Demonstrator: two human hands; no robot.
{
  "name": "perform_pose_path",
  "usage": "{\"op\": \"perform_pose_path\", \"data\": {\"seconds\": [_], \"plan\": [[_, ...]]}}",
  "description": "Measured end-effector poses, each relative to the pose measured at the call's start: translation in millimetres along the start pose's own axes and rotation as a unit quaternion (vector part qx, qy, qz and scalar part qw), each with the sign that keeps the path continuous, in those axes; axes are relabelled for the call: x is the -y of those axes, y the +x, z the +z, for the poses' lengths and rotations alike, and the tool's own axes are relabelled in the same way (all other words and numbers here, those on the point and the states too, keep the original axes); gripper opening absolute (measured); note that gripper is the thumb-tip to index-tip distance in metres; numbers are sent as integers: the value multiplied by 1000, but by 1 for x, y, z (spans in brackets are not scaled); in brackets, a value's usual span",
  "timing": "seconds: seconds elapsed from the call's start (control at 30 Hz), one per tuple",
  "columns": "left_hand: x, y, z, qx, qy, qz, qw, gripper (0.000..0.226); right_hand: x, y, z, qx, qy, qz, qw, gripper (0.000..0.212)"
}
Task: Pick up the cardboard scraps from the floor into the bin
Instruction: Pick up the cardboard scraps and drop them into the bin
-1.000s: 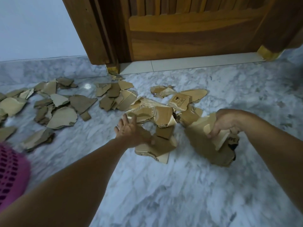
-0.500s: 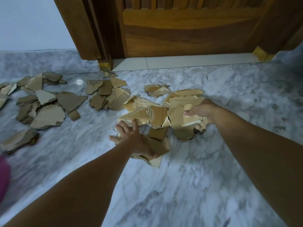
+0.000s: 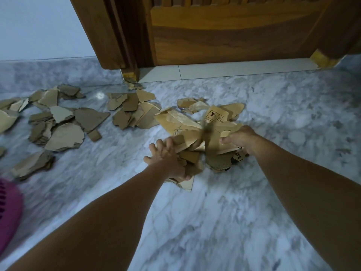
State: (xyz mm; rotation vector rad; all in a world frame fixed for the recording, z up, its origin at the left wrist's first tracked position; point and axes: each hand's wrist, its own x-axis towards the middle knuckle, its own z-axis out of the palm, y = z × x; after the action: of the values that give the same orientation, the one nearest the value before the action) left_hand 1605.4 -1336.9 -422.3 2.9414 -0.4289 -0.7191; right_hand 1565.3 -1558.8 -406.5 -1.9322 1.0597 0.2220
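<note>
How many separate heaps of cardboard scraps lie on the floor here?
3, though boundaries are loose: a brown cardboard heap at far left, a smaller middle heap by the door frame, and the heap between the left hand and right hand. Lower pieces may be hidden.

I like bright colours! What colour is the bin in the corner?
Pink, with rows of dark slots. The bin shows only in the head view.
</note>
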Motion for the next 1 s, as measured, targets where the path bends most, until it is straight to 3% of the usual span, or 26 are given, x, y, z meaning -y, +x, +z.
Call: {"op": "perform_pose_path", "data": {"seconds": [0.1,0.2,0.33,0.4,0.5,0.53,0.6,0.77,0.83,0.93,1.0], "plan": [[-2,-5,4,-15,-5,24,1000,100,-5,0,2,-14,-14,-8,1000,20],[-4,-10,5,-16,-21,9,1000,81,-7,-5,5,-4,-12,-12,1000,14],[8,-14,5,-2,-142,-28,989,100,-12,-12,10,20,12,-21,999,20],[19,-15,4,17,-302,-57,952,128,-14,-14,13,29,27,-14,999,21],[26,-16,1,9,-544,-121,830,149,-18,-17,19,23,27,-22,999,23],[26,-18,1,-2,-580,-157,799,146,-19,-18,22,18,24,-31,999,24],[24,-22,1,-16,-599,-220,770,135,-22,-22,27,11,31,-42,999,26],[22,-28,4,17,-570,-207,795,84,-29,-35,34,-5,69,-43,997,26],[20,-32,0,56,-592,-177,784,60,-29,-40,36,-13,87,-49,995,26],[15,-44,-7,120,-612,-157,766,55,-24,-50,38,-5,104,-54,993,32],[15,-53,-11,116,-610,-171,765,46,-19,-59,35,-2,105,-56,993,32]]}}
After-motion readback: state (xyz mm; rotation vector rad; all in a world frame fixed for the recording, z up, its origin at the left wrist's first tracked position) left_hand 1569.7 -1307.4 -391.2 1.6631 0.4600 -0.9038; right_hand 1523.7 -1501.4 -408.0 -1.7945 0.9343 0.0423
